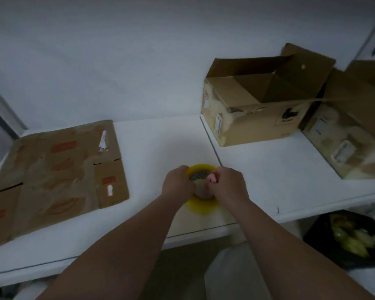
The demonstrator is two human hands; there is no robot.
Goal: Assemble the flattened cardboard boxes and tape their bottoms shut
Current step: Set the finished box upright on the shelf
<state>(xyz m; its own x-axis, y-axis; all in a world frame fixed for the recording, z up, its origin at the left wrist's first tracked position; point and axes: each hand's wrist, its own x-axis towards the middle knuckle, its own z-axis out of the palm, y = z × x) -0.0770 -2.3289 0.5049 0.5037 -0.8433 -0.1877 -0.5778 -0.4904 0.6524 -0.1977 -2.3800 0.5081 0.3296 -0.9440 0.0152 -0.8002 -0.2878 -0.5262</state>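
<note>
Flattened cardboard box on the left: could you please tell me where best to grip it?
Probably the near right flap of the flattened cardboard box, approached from the right: the box lies flat on the table, and slits free that flap.

Flattened box (56, 169) left, tape roll (201, 187) centre, assembled boxes (262, 100) right.

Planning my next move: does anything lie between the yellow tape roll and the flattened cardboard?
Nothing visible. Only white tabletop shows between the yellow tape roll and the flattened brown cardboard box on its left.
</note>
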